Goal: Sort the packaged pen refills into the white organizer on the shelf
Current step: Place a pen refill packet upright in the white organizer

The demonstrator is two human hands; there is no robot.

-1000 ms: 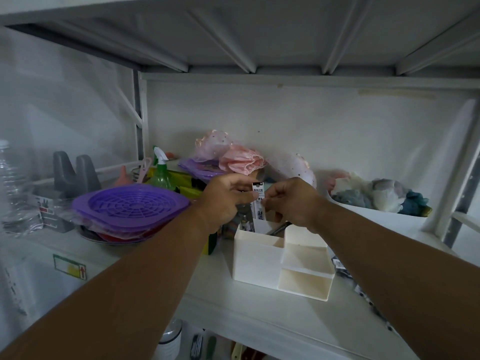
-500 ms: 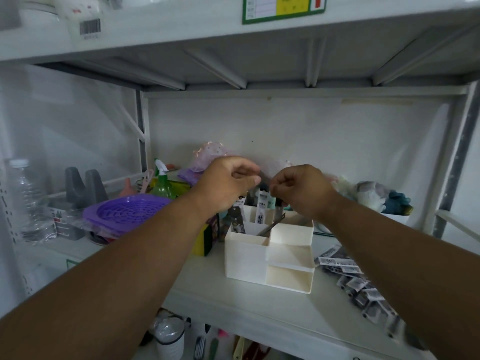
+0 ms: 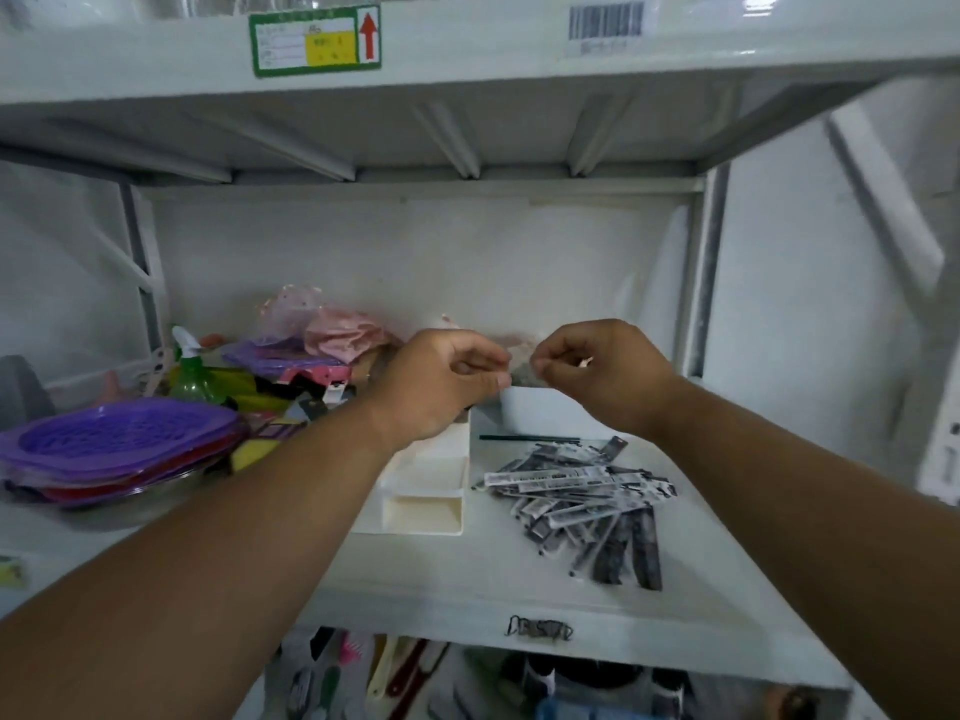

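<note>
Two hands raised over the white organizer on the shelf.
Left hand (image 3: pixel 441 384) and right hand (image 3: pixel 605 374) have their fingers curled in, tips nearly meeting; whether they pinch anything I cannot tell. The organizer (image 3: pixel 423 493) sits partly under the left wrist. Just right of it, a loose pile of packaged refills (image 3: pixel 582 498) lies on the shelf (image 3: pixel 467 579).

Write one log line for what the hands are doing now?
left hand: pinching | right hand: pinching | held: unclear | refill pile: right of organizer
</note>
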